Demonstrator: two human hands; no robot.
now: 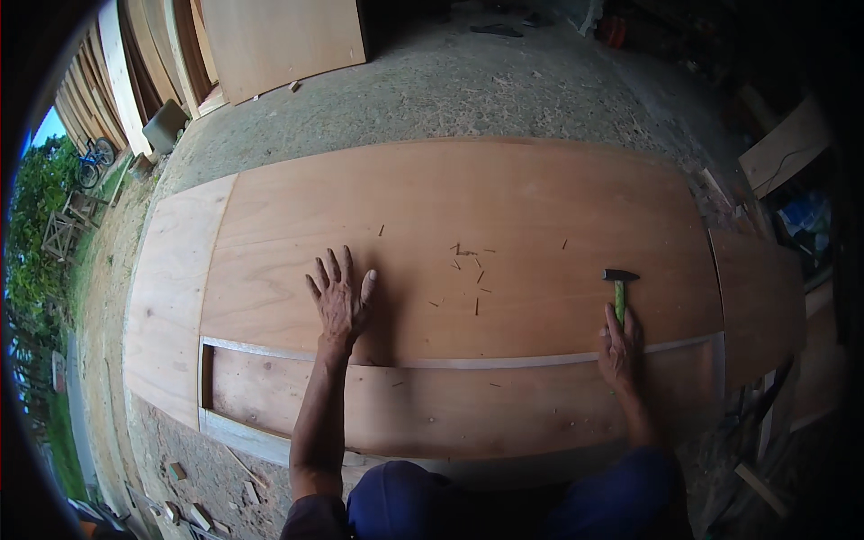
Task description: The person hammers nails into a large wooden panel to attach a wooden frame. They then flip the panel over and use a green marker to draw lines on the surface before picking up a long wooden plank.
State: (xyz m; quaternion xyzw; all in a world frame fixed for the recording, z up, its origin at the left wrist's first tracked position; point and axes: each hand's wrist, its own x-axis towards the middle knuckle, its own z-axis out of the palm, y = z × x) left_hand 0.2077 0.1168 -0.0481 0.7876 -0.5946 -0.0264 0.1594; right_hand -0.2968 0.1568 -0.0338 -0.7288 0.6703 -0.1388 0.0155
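Head view, looking down:

- Left hand (340, 295) lay flat, palm down, fingers spread, on the plywood sheet (504, 211). Grasped nothing, just pressed on the wood.
- Right hand (620, 349) clenched round the green handle of a hammer (620, 290). Hammer pointed away from the body, dark head at the far end, resting on or just above the sheet; contact not clear.
- Hammer sat well apart from the left hand, over toward the right end of the sheet.
- Small nails (469, 261) lay scattered loose on the sheet between the two hands, nearer the left one, touched by neither. A few more strays further up and lower down.
- Sheet lay over a pale wooden frame (241, 436); frame edge showed as a light strip running across just below both hands, and again along the near edge. Recessed panel (450, 405) sat inside the frame, on the near side.
- A second plywood sheet (175, 297) butted against the left end of the main one, one more piece (760, 297) at the right end.
- Blue-clad knees (396, 504) at the bottom edge, tight against the frame.
- Concrete floor (468, 85) beyond the work. Boards (270, 40) leaned upright at top left. Bicycle (94, 162) outside at far left, among greenery.
- No containers made out.
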